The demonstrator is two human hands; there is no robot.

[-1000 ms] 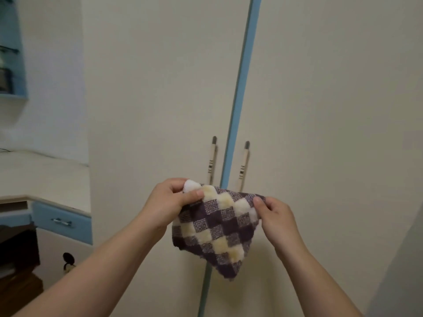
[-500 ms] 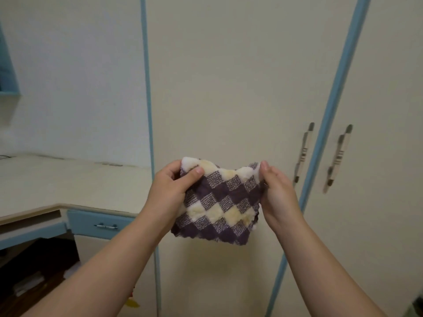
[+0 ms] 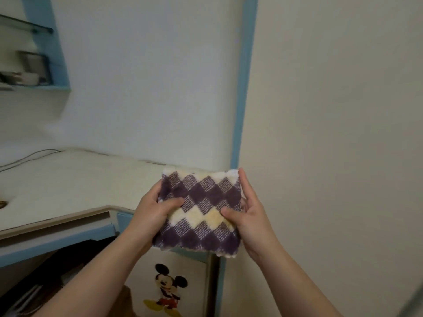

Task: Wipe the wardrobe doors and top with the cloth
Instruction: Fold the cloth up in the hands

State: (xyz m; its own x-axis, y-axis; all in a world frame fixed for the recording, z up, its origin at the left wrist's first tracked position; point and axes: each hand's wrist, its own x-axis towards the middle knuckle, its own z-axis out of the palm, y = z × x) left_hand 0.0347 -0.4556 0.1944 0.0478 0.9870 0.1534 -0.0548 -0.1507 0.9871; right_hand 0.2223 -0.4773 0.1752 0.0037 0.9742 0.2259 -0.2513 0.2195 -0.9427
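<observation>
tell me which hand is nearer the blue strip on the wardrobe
Right. The right hand holds the cloth by its right edge, fingertips just below the blue strip; the left hand grips its left edge, farther left.

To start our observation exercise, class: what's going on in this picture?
A person holds a folded purple-and-cream checked cloth in both hands, the left hand and right hand gripping its sides with thumbs on the front. It is held up in front of the cream wardrobe with its blue trim, apparently not pressed to any surface, so wiping looks not yet begun. A desk stands to the left.
</observation>
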